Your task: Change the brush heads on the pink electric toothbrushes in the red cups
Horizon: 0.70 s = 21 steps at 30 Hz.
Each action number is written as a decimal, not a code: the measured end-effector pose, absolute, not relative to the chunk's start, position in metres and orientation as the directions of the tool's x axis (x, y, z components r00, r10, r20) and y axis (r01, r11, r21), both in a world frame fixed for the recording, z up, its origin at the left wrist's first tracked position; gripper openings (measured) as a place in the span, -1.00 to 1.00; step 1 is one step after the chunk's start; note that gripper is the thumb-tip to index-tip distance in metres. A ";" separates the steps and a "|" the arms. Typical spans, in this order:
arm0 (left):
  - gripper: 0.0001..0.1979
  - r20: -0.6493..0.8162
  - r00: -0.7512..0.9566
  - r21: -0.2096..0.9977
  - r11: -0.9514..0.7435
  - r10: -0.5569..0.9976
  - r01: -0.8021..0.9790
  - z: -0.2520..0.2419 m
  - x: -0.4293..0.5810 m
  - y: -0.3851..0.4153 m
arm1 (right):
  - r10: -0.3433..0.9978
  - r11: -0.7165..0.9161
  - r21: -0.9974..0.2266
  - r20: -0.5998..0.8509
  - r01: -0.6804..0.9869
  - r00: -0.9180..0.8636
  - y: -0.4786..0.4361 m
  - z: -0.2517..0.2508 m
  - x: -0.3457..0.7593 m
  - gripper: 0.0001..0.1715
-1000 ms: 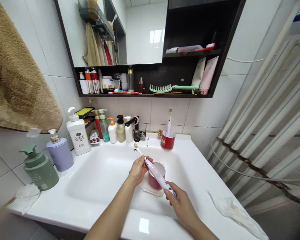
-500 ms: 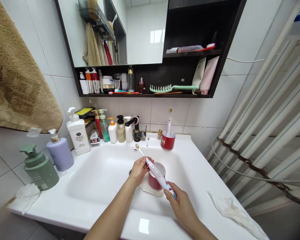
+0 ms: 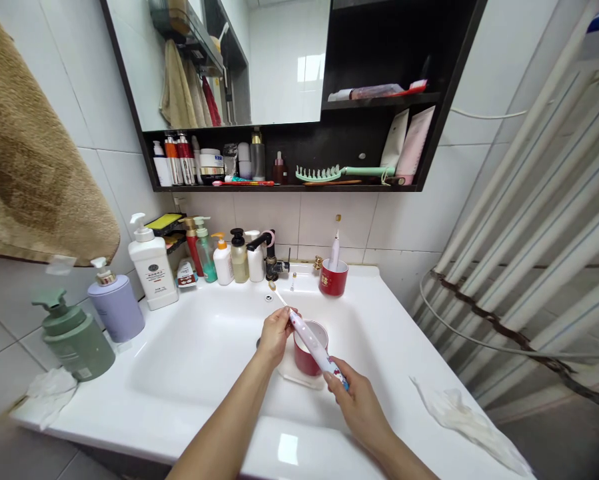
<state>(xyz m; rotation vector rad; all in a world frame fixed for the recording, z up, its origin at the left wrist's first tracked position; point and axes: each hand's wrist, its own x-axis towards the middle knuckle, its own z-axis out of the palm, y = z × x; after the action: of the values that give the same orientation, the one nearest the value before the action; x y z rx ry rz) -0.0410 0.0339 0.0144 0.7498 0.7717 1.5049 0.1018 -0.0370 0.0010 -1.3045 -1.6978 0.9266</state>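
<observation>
Over the sink, both hands hold one electric toothbrush slantwise, its brush head up and to the left. My left hand pinches it near the neck, where the white brush head joins the patterned handle. Around the lower end of the handle, my right hand is closed. Below the toothbrush a red cup stands in the sink on a pale soap-dish-like piece, partly hidden by the handle. A second red cup with another electric toothbrush in it stands on the back ledge.
A black faucet rises at the back of the white sink. Several pump bottles line the left side, among them a green one. A crumpled white cloth or tissue lies on the right counter. White pipes run along the right wall.
The view has shifted slightly. Both hands keep their hold on the toothbrush, and its handle has turned a little about its length.
</observation>
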 end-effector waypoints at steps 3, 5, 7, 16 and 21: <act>-0.76 0.049 -0.050 0.833 -0.069 0.998 -0.549 0.017 -0.041 0.034 | 0.966 0.142 -0.948 0.070 0.284 -0.249 -0.038 0.002 0.102 -0.52; -0.75 0.057 -0.050 0.833 -0.075 0.997 -0.548 0.018 -0.041 0.034 | 0.969 0.133 -0.954 0.068 0.269 -0.237 -0.038 0.002 0.102 -0.51; -0.75 0.055 -0.054 0.831 -0.075 0.997 -0.551 0.020 -0.039 0.033 | 0.978 0.135 -0.948 0.081 0.287 -0.193 -0.038 0.002 0.102 -0.49; -0.76 0.062 0.010 0.827 -0.046 0.998 -0.560 0.031 -0.034 0.030 | 0.963 0.132 -0.966 0.071 0.223 -0.261 -0.038 -0.002 0.100 -0.53; -0.76 0.099 0.072 0.885 -0.055 0.992 -0.462 0.060 -0.021 0.029 | 0.957 0.216 -0.959 0.170 0.185 -0.235 -0.037 0.012 0.094 -0.64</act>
<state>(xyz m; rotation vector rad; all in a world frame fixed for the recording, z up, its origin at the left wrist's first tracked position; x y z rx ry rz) -0.0211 0.0290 0.0598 0.9478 0.7479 1.3863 0.0943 -0.0366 0.0122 -1.0976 -1.6133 1.1080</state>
